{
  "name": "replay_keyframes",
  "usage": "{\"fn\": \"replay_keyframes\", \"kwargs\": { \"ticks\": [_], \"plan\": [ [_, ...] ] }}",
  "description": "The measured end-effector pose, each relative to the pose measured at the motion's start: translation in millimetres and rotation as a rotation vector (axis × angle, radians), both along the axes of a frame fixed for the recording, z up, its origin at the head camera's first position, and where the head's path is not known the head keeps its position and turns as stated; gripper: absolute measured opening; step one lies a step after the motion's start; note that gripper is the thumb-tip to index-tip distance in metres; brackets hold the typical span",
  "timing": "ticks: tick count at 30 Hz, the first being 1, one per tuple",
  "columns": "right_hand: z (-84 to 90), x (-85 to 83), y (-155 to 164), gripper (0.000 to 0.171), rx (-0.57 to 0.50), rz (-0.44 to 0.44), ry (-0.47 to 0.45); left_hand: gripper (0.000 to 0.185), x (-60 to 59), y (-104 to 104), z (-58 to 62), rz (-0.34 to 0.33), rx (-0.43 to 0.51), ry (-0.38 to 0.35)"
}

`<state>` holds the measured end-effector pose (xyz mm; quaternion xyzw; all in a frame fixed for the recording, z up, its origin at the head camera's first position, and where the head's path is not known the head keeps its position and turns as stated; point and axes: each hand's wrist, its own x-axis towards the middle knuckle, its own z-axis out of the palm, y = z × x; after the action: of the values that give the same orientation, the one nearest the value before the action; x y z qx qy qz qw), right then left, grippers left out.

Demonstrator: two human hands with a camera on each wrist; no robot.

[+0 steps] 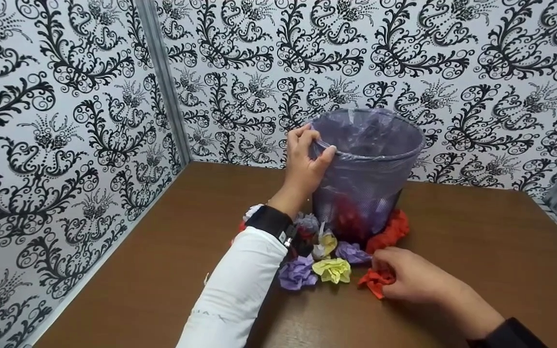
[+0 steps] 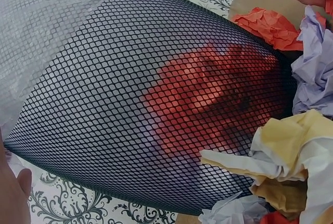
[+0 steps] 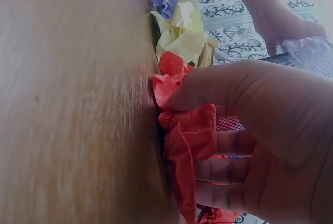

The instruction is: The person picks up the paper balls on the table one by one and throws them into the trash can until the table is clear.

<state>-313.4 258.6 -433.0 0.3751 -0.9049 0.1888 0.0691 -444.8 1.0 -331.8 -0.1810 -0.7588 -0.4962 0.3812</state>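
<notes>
My left hand (image 1: 306, 162) grips the near left rim of the mesh bin (image 1: 365, 193), thumb curled over the edge and fingers hooked inside against the thin plastic liner (image 1: 370, 133). The bin stands upright on the brown table (image 1: 476, 251), near the far wall, its long axis vertical and its open mouth pointing up. Through the mesh, red paper (image 2: 208, 99) shows at the bottom.

My right hand (image 1: 411, 278) lies on the table just near of the bin, thumb and fingers pinching a crumpled red paper ball (image 1: 376, 281) against the tabletop. The ball looks slightly longer than wide, though my fingers hide most of it.

To the left of it lie a yellow ball (image 1: 332, 269) and a purple ball (image 1: 298, 273), close together. More crumpled red paper (image 1: 390, 231) hugs the bin's base on the right.
</notes>
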Motion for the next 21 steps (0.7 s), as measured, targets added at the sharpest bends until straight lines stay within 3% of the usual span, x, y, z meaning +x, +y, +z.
{"fn": "replay_keyframes", "kwargs": {
  "ticks": [11, 21],
  "plan": [
    [7.9, 1.9, 3.0, 0.033, -0.04, 0.043, -0.069, 0.045, 0.1, -0.7, -1.0, 0.0, -0.009, -0.024],
    [25.6, 4.2, 11.4, 0.035, -0.162, 0.084, -0.069, 0.041, 1.8, -0.2, 1.8, -0.003, 0.002, -0.032]
  ]
}}
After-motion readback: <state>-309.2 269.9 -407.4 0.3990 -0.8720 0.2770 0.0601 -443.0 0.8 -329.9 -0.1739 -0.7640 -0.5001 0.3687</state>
